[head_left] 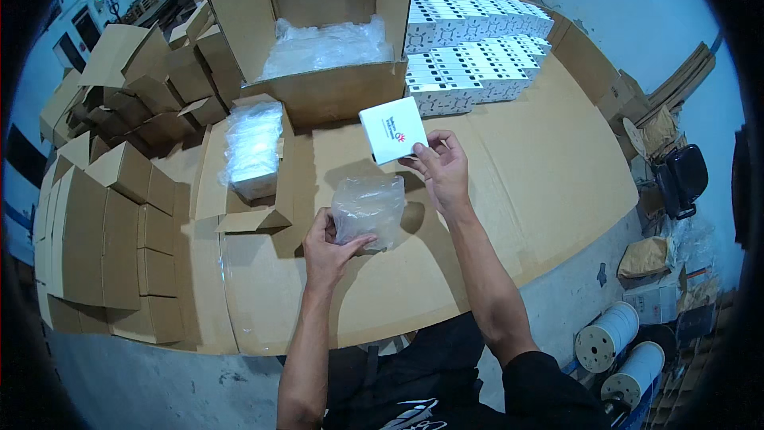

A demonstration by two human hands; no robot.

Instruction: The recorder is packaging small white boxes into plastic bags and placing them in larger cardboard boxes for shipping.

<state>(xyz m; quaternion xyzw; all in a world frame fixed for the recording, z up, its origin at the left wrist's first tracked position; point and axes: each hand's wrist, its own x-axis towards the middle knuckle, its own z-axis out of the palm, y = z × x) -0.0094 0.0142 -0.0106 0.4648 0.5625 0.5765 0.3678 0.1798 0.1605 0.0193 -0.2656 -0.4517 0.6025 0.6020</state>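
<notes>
My left hand (330,247) grips a clear plastic bag (368,211) by its lower left side, thumb across the front, above the cardboard-covered table. Up and to the right, my right hand (440,166) pinches a flat white square box (394,129) at its lower right corner; its face bears a small red mark and dark print. Box and bag are apart, the box being slightly higher and farther away. To the left of the bag stands an open carton (274,219) in which several bagged white boxes (253,147) are packed in a row.
Behind, a large open carton (342,84) contains a heap of clear bags (326,48). Stacked white boxes (477,72) fill the table's far right. Empty brown cartons (99,239) are piled along the left. Cable spools (607,337) and a black chair (683,179) stand at right.
</notes>
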